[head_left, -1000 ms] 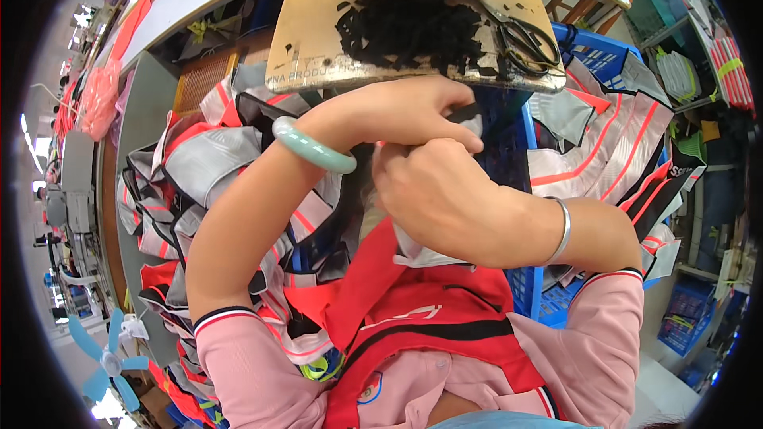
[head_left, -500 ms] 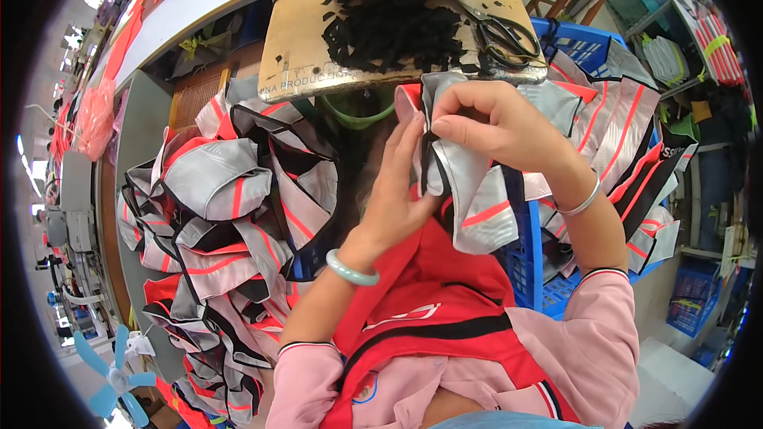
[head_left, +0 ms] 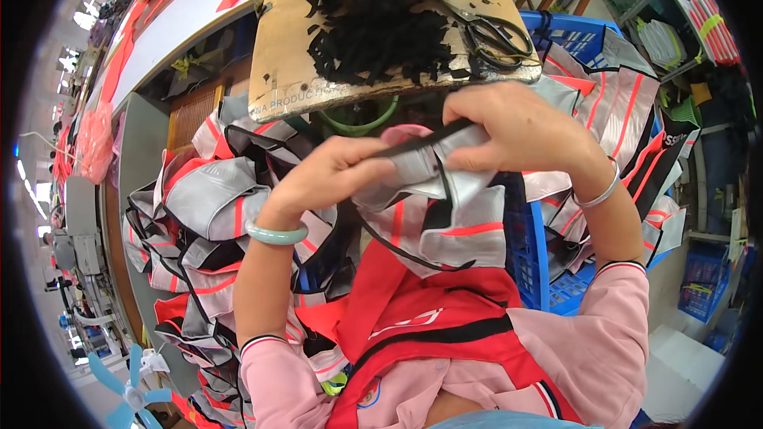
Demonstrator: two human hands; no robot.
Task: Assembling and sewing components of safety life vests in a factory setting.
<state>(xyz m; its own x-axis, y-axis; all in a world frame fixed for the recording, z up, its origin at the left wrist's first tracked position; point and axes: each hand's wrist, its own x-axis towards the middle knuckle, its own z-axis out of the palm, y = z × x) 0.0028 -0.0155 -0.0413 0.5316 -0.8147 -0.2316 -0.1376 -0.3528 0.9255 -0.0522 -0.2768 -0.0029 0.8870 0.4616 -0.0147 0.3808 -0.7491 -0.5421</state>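
Between my hands hangs a grey sewn fabric piece [head_left: 467,250] with coral-red stripes and black edge binding. My left hand [head_left: 338,171] pinches one end of its black-bound upper edge. Thumb and fingers of my right hand [head_left: 517,131] grip the same edge farther right, so the edge stretches between them and the rest drapes down over my red apron [head_left: 429,334]. Just beyond, on a worn wooden board [head_left: 278,71], lie a heap of black fabric scraps [head_left: 389,44] and black-handled scissors [head_left: 497,38]; neither hand touches these.
A pile of similar fabric pieces [head_left: 214,199] fills my left side. More pieces [head_left: 616,111] lie in and over a blue plastic basket [head_left: 531,250] at right. A green bowl [head_left: 358,123] sits below the board's edge. A blue fan [head_left: 131,389] stands lower left.
My hands have moved apart, the left one going left. The fabric piece has turned and spread open, its bound edge now running across between both hands.
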